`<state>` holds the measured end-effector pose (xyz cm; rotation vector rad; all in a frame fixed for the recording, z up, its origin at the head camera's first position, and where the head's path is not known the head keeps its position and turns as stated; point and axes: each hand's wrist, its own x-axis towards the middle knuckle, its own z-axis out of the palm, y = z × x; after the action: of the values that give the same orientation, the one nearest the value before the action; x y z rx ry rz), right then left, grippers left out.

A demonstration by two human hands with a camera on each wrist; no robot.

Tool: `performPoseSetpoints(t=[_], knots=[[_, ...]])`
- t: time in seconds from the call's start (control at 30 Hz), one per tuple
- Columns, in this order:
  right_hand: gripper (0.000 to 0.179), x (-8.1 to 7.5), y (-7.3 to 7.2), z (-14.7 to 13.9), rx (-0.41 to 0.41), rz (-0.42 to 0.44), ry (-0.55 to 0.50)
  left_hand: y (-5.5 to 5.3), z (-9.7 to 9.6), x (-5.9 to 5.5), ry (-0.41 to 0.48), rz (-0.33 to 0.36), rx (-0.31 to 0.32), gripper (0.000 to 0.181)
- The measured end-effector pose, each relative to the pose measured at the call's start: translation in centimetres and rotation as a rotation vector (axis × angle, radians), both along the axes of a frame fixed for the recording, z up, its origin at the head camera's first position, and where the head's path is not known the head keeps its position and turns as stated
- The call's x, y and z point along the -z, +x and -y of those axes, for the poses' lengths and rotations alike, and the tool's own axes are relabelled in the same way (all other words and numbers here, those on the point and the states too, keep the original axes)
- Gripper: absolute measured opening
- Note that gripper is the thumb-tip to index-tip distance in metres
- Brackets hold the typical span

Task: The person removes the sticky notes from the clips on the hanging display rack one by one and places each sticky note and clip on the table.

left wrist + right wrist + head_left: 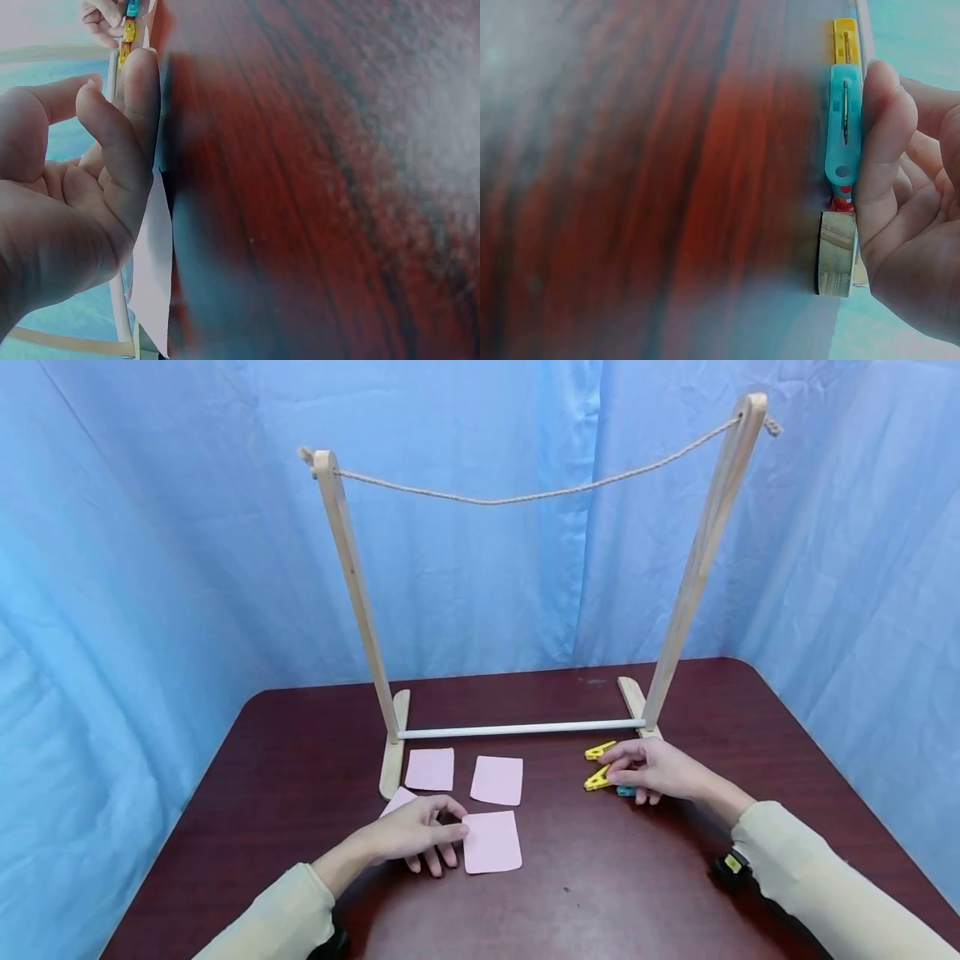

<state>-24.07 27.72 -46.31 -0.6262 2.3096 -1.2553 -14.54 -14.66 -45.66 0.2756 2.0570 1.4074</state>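
My left hand [420, 833] is low over the table, thumb and forefinger tips right at the left edge of a pink square [492, 843]. Its other fingers hang loosely curled. Partly hidden behind this hand lies another pink square [397, 800], its edge also showing as a pale sheet [154, 262] in the left wrist view. My right hand [651, 768] hovers by the small clothespins, fingertips overlapping a yellow clothespin [597, 778]. Another yellow clothespin [598, 750] lies just behind. A blue clothespin [844, 124] lies under the loosely bent fingers, with a red piece [841, 199] beyond it.
Two more pink squares, one at left [430, 769] and one at right [497, 780], lie flat near the white rod [525, 728] of a wooden stand. Its posts [352, 568] carry a sagging rope [487, 502]. Blue curtains [480, 585] surround the dark red table [600, 893].
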Motion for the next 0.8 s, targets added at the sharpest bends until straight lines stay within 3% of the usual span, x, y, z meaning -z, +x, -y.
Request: performPoseSetpoints(t=[0.2,0.4,0.57,0.8], knots=[[0.038,-0.1,-0.2,0.0,-0.006,0.0,-0.004,-0.1,-0.2,0.1,0.004,-0.001,-0.012,0.037],[0.04,-0.4,-0.4,-0.5,0.011,0.068,-0.046,-0.1,-0.4,0.1,0.014,-0.038,-0.021,0.05],[0.039,-0.8,-0.3,-0.6,0.02,0.086,-0.039,-0.3,-0.3,0.0,0.013,-0.051,-0.016,0.046],[0.042,-2.6,-0.7,-1.1,0.015,0.11,-0.001,-0.6,-0.1,-0.8,0.021,-0.043,-0.015,0.045]])
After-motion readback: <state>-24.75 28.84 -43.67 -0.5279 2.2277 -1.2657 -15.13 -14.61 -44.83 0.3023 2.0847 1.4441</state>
